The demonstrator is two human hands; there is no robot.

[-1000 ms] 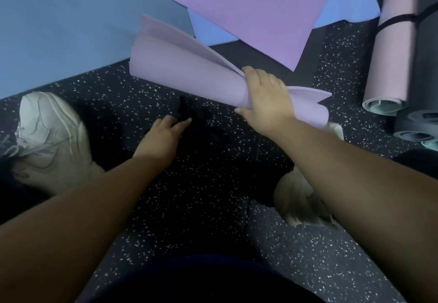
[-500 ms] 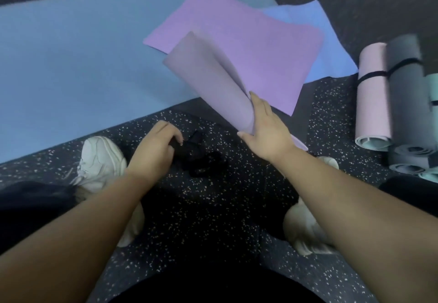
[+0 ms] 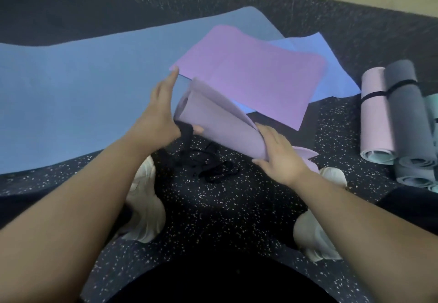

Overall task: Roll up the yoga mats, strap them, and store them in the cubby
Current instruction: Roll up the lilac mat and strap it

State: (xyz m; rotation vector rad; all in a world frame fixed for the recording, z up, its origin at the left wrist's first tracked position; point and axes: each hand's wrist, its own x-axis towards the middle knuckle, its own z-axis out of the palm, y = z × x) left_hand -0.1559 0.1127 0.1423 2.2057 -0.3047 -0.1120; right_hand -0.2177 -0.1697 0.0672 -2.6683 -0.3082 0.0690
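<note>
Head view: my right hand (image 3: pixel 277 155) grips the near end of the rolled lilac mat (image 3: pixel 220 122), fingers curled round it. The roll is lifted off the floor (image 3: pixel 237 198) and tilts away to the far left, its loose outer flap standing free. My left hand (image 3: pixel 158 115) is at the roll's far end, fingers straight, thumb pinching a black strap (image 3: pixel 186 130) against its underside. More black straps (image 3: pixel 218 169) lie on the floor just below, between my white shoes (image 3: pixel 144 205). Beyond lie flat mats: purple mat (image 3: pixel 251 75) over blue mat (image 3: pixel 71 89). At far right, strapped rolled mats (image 3: pixel 398 117) lie together.
</note>
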